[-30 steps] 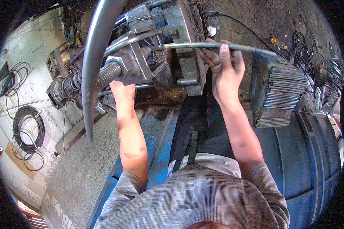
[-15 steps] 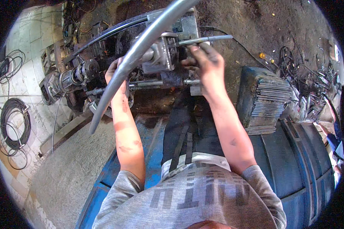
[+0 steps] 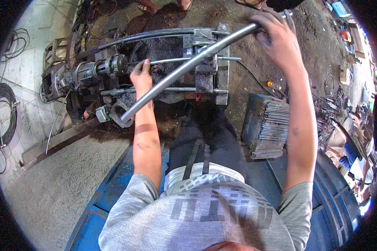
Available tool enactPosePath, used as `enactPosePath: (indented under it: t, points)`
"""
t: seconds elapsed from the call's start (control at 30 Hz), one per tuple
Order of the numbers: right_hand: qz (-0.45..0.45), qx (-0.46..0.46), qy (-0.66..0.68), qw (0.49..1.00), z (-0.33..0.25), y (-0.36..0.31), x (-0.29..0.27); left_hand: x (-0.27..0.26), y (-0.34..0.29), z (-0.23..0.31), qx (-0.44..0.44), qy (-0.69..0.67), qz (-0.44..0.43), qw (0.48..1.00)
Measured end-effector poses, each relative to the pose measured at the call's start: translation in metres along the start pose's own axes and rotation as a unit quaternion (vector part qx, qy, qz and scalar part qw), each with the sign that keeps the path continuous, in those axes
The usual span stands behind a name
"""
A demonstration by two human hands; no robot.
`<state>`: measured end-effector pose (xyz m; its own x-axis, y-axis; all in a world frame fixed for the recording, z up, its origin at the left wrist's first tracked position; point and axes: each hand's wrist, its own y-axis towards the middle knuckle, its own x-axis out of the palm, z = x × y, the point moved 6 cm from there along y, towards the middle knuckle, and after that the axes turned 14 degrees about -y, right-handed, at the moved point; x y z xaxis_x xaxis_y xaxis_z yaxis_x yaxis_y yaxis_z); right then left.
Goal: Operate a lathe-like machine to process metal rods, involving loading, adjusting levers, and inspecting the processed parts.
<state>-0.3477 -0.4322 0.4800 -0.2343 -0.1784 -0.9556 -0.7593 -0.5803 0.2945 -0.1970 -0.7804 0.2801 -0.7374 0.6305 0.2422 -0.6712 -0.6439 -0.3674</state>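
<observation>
Right hand point(image 3: 279, 39), toward one o'clock, holds the steel bar point(image 3: 178, 73) slanting across twelve; left hand point(image 3: 142, 78), toward eleven, pinches the thin rod point(image 3: 171, 60). Steadying both seems wise.

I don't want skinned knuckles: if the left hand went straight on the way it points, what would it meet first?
Beyond the thin rod at its fingertips, the left hand would probably meet the machine's long far rail, though depth there is unclear.
</observation>
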Motion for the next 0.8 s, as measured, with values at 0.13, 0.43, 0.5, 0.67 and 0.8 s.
enactPosePath:
  t: [0.13, 0.43, 0.5, 0.67, 0.8]
  points:
    - [-0.07, 0.035, -0.095, 0.992, 0.011, -0.042, -0.004, 0.011, -0.005, 0.006, 0.039, 0.085, -0.012, 0.996]
    - [-0.258, 0.058, 0.189, 0.946, -0.2, -0.167, -0.097, 0.002, 0.009, 0.01, 0.08, 0.083, -0.088, 0.99]
    - [-0.114, 0.112, 0.167, 0.973, -0.183, -0.132, -0.102, 0.001, 0.008, 0.005, 0.033, 0.052, -0.071, 0.996]
    - [-0.017, 0.064, 0.137, 0.988, -0.176, -0.087, -0.109, 0.002, 0.015, 0.0, 0.004, -0.029, -0.076, 0.997]
    - [-0.03, 0.104, 0.141, 0.984, -0.17, -0.079, -0.107, 0.009, 0.018, 0.013, 0.056, 0.08, -0.106, 0.99]
